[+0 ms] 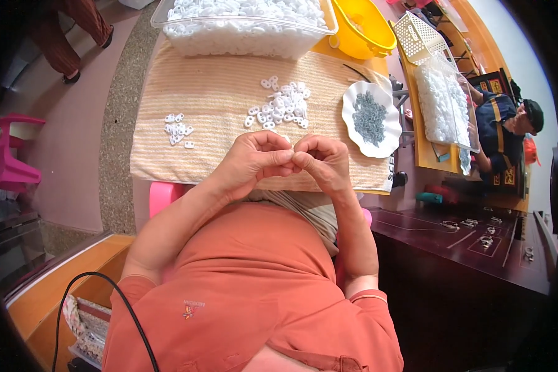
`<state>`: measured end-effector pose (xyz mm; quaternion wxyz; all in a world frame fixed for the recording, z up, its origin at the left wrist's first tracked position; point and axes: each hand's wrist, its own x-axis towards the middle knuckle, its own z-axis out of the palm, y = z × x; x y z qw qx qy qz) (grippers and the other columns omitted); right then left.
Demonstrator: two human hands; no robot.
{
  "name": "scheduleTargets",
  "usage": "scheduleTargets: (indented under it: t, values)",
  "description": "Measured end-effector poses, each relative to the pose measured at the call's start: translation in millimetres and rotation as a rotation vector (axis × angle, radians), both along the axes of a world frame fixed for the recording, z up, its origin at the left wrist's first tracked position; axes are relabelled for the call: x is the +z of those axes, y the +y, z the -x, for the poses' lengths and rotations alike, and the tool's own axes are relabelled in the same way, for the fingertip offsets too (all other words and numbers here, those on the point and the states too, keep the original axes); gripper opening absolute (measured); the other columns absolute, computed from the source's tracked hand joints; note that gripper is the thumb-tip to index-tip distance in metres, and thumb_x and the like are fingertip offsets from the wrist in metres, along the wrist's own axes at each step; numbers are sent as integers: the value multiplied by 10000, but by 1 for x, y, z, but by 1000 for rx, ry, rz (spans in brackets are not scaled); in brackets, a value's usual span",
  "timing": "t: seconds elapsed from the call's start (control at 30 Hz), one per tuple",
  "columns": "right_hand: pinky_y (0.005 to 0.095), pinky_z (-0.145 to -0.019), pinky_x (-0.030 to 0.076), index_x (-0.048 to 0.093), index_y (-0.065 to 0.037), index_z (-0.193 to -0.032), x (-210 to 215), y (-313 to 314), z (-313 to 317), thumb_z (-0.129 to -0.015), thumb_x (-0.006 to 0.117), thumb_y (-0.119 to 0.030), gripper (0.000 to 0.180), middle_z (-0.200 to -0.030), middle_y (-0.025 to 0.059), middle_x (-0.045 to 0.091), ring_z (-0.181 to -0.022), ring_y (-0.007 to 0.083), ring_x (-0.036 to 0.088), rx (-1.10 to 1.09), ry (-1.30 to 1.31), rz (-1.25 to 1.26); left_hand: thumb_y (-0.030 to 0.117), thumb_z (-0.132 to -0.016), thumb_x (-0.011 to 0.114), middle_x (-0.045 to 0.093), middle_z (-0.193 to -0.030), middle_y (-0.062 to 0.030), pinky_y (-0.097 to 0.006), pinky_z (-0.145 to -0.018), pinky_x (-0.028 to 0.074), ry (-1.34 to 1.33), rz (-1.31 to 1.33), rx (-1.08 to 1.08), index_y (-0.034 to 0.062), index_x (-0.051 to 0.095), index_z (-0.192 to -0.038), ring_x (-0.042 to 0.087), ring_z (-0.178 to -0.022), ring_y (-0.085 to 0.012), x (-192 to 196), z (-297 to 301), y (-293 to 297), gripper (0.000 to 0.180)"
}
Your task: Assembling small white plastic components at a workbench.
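My left hand and my right hand meet fingertip to fingertip over the near edge of a striped towel. Both are closed in a pinch. A bit of a small white plastic piece shows at the left fingertips; whatever the right fingers hold is hidden. Just beyond my hands lies a loose pile of white two-holed plastic pieces. Farther left is a smaller group of similar white pieces. On the right, a white scalloped plate bears many small grey-blue parts.
A clear tub full of white pieces stands at the far edge, beside a yellow basin. To the right, a person sits at another table with a tub of white pieces. A pink stool stands left.
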<state>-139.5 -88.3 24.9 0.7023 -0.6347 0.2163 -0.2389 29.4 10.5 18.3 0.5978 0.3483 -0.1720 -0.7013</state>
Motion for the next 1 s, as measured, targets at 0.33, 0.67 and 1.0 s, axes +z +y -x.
scheduleTargets:
  t: [0.33,0.67,1.0]
  values:
    - [244,-645,538,628,62,-895,-3,4,1,-871,622,48,28,-846,90,635,-745,139,642,-49,18,154,59,-866,670,644,-896,-84,-259,-703,564,28,54,21,-9,593,-963,653,-787,-161,-4,1,2,141]
    - [241,-665,537,622,59,-961,-9,1,1,-902,598,20,75,-849,73,643,-729,128,640,-112,28,114,51,-875,658,651,-891,-80,-256,-719,562,18,-7,80,-7,596,-966,654,-816,-158,-8,0,-2,125]
    - [230,-653,546,631,46,-944,-15,-1,0,-894,625,-5,72,-830,63,650,-730,113,644,-167,9,58,22,-869,650,661,-955,-95,-257,-780,575,54,-46,115,-13,615,-1040,667,-863,-162,-9,1,-2,178]
